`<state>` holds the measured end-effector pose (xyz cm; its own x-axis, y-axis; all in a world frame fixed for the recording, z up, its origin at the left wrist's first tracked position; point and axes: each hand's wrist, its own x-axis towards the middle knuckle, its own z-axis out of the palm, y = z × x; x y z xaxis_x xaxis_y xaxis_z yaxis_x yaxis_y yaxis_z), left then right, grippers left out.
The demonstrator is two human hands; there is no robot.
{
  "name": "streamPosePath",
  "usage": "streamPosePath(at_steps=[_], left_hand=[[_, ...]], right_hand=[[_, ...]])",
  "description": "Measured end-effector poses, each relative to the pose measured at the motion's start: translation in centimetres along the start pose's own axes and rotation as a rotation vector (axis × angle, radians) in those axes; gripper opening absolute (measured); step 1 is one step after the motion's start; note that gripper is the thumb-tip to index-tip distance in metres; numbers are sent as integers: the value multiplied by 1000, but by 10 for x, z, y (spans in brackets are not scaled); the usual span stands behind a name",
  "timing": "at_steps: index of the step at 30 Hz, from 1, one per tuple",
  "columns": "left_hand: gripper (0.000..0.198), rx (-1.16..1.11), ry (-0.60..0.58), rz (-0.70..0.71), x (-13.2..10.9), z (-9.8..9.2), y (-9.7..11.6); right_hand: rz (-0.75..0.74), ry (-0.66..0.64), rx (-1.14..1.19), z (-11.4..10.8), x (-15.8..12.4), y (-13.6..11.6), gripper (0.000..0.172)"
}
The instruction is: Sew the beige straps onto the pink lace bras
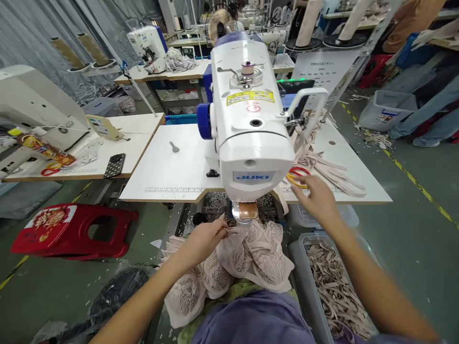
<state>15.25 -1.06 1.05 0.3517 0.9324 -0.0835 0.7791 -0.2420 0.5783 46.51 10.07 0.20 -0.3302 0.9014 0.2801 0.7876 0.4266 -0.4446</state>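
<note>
My left hand (206,241) pinches the thin edge of a pale pink lace bra (233,253) just in front of the sewing machine's needle area. More lace bras (186,291) lie bunched under it, across my lap. Out at the right front edge of the machine table, my right hand (317,200) has its bent fingers on the red and yellow handles of a pair of scissors (297,176). The scissors' blades are hidden. Between my hands stands the white sewing machine (251,143), its needle out of sight behind the head.
Pale fabric strips (333,174) lie on the table (172,167) at right. Below stands a plastic bin (299,267) of strips. A red stool (82,231) is at left, near a phone (114,165) on the adjoining table. A person's legs (430,114) show at far right.
</note>
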Motion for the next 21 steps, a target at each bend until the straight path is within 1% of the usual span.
streamPosePath(at_steps=[2,3,4,5,6,7,8,9,10,11,13,15,16,17,19,21], left_hand=[[22,111,133,85,-2,17,3],[25,167,195,160,-3,25,7],[28,216,248,239,-3,33,13],[33,255,290,316,-4,39,20],[36,276,328,381,-4,43,29],[39,272,364,421,-4,46,37],[40,249,405,443,-3,48,46],[41,207,448,444,-2,48,54],[42,134,482,406,0,48,62],[43,27,494,326,2,47,69],[44,-244,456,90,7,44,80],[46,-459,413,-103,12,40,85],[47,-503,403,-158,13,37,86],[48,-498,404,-189,13,34,84],[43,-384,434,-200,12,28,77],[35,-210,469,-142,9,24,68]], right_hand=[[-76,-200,272,5,-37,-29,35],[-100,-314,402,9,-54,-45,43],[-99,-406,514,13,-68,-59,54],[-75,-463,602,17,-78,-73,67],[-30,-482,694,22,-84,-85,75],[33,-468,792,26,-87,-94,79],[112,-424,895,29,-88,-101,80],[204,-358,996,32,-86,-106,76],[299,-283,1085,33,-83,-110,71],[389,-212,1146,34,-79,-113,64],[507,-108,1176,31,-69,-116,49],[519,-57,1124,26,-56,-118,35],[495,-42,1083,23,-49,-119,30],[464,-30,1035,20,-42,-119,26],[401,-13,921,15,-27,-116,19],[348,-22,796,12,-11,-112,15]])
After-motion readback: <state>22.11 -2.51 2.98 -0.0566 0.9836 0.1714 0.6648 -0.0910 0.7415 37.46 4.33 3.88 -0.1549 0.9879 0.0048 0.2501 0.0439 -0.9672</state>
